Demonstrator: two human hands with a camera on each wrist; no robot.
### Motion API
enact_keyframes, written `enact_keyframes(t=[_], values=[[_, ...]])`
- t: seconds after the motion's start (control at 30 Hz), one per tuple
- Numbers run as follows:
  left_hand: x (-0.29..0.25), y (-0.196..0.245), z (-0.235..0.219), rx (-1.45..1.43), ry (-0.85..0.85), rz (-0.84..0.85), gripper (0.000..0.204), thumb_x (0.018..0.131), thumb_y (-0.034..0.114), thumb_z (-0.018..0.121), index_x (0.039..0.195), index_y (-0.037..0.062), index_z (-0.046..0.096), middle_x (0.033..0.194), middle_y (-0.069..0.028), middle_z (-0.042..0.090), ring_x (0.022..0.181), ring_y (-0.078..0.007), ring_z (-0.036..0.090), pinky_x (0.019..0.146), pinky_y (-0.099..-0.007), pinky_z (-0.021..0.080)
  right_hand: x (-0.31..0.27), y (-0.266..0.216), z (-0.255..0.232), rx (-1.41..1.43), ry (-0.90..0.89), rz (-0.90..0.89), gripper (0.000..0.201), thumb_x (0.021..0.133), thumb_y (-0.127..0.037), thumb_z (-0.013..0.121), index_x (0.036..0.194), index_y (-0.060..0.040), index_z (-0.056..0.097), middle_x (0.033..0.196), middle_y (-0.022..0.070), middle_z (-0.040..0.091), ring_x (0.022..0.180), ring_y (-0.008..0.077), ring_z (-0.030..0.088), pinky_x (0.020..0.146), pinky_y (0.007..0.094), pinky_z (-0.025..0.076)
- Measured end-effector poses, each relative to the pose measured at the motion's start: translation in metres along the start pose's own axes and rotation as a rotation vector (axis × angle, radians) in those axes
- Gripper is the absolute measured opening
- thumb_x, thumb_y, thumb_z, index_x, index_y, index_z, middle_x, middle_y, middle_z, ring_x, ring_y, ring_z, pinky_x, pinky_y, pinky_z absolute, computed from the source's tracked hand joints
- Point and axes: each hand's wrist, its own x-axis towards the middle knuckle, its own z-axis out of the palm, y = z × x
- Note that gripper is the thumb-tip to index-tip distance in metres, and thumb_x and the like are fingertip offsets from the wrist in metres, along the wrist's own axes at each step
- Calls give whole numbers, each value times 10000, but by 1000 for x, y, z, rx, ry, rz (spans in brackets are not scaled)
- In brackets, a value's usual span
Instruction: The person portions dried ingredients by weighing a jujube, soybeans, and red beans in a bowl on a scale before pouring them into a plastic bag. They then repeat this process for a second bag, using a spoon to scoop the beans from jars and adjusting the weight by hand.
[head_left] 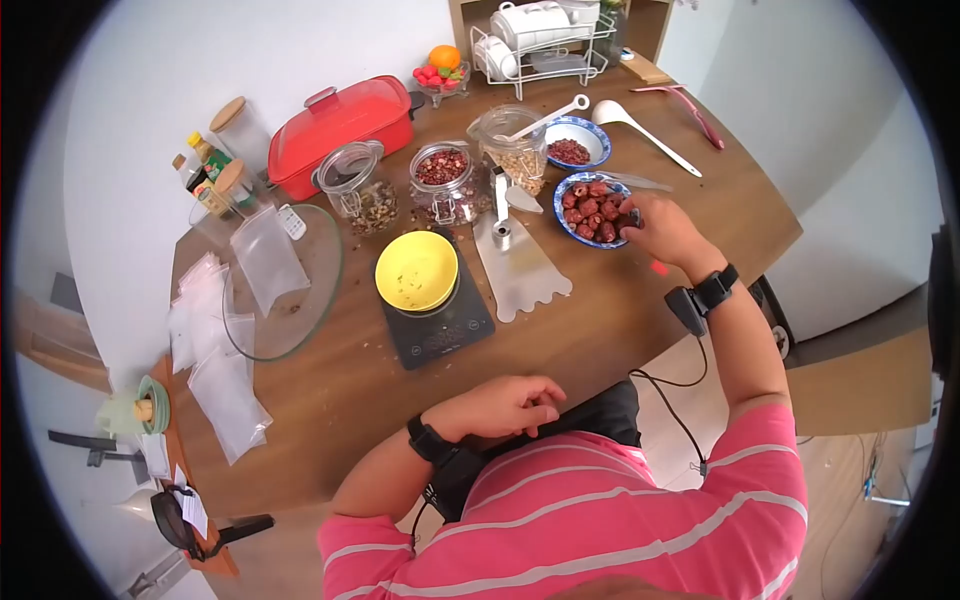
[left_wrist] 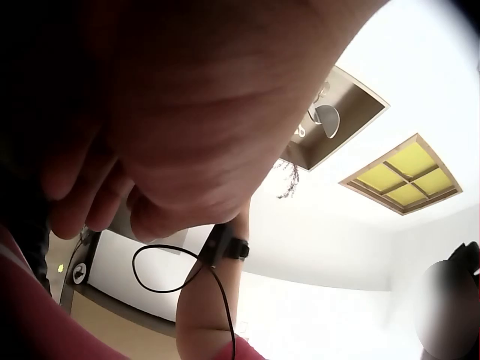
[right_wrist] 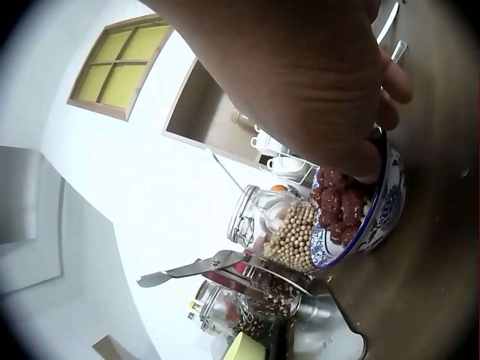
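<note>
At the wooden table (head_left: pixel 340 420), two hands and a blue-and-white bowl (head_left: pixel 569 229) of dried red dates (head_left: pixel 590 212).
Left hand (head_left: pixel 505 405) lies loosely curled, gripping nothing; right hand (head_left: pixel 668 235) reaches into the bowl, its grip unclear.

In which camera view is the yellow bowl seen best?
The head view: it shows the yellow bowl whole, on the scale. The right wrist view cuts it off; the left wrist view lacks it.
</note>
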Motion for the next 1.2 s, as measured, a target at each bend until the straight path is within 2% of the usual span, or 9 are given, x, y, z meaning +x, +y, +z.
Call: enact_keyframes(t=[0.07, 0.3, 0.4, 0.5, 0.57, 0.67, 0.87, 0.97, 1.2], values=[[-7, 4, 4, 9, 15, -18, 391, 1064, 191, 606, 1412, 22, 553, 1210, -102, 703, 922, -158, 694, 780, -306, 564, -3, -5, -1, -31, 0, -34, 325, 812, -172, 805, 1087, -32, 703, 995, 182, 732, 928, 354, 712, 826, 443, 560], [1, -1, 5, -70, -18, -11, 386, 1061, 182, 607, 1405, 15, 554, 1214, -116, 707, 910, -154, 696, 764, -314, 569, -16, -15, -16, -59, -111, 45, 276, 824, -164, 774, 1054, -22, 719, 1028, 186, 747, 963, 386, 711, 859, 462, 564], [2, -3, 1, -73, 16, 21, 381, 1059, 184, 611, 1394, 10, 560, 1199, -123, 717, 905, -159, 708, 766, -313, 575, -21, -26, -14, -11, -127, 89, 252, 809, -104, 779, 1032, -1, 723, 984, 160, 747, 896, 326, 727, 811, 411, 577], [2, -10, -1, 18, 44, 101, 374, 1057, 187, 616, 1377, 0, 567, 1171, -131, 727, 884, -163, 722, 768, -311, 582, -37, -70, 9, 462, 32, 21, 232, 826, -31, 776, 1049, -4, 719, 905, 89, 703, 790, 180, 690, 741, 311, 558], [3, -9, -3, 77, 35, 135, 365, 1054, 189, 621, 1357, -10, 575, 1151, -134, 733, 859, -164, 730, 766, -315, 589, -30, -86, 57, 732, 7, -36, 211, 843, -59, 778, 1040, -13, 719, 942, 89, 702, 794, 182, 695, 740, 322, 557], [2, -6, -4, 40, 46, 121, 365, 1051, 188, 625, 1352, -12, 576, 1145, -128, 737, 852, -162, 732, 760, -318, 595, 0, -123, 83, 612, 32, 38, 217, 850, -105, 782, 1041, -21, 724, 999, 142, 706, 856, 232, 718, 769, 367, 561], [1, -4, -2, 67, 81, 100, 353, 1055, 181, 618, 1354, -2, 573, 1141, -123, 738, 839, -168, 734, 753, -316, 596, 50, -128, 118, 467, 129, 96, 288, 853, -205, 775, 1060, -14, 711, 1055, 217, 695, 960, 371, 698, 848, 448, 553], [2, -6, -3, 33, 78, 96, 341, 1058, 174, 614, 1348, -1, 575, 1145, -121, 738, 835, -163, 729, 751, -312, 596, 58, -121, 141, 437, 214, 74, 304, 851, -231, 775, 1047, -12, 699, 1044, 214, 700, 954, 380, 700, 848, 463, 552], [4, -1, -5, -106, 89, 10, 336, 1049, 149, 628, 1350, 5, 581, 1104, -101, 746, 803, -143, 705, 737, -301, 590, 56, -123, 138, 562, 164, 49, 258, 858, -215, 769, 1008, -25, 679, 990, 168, 718, 936, 364, 703, 831, 458, 552]])
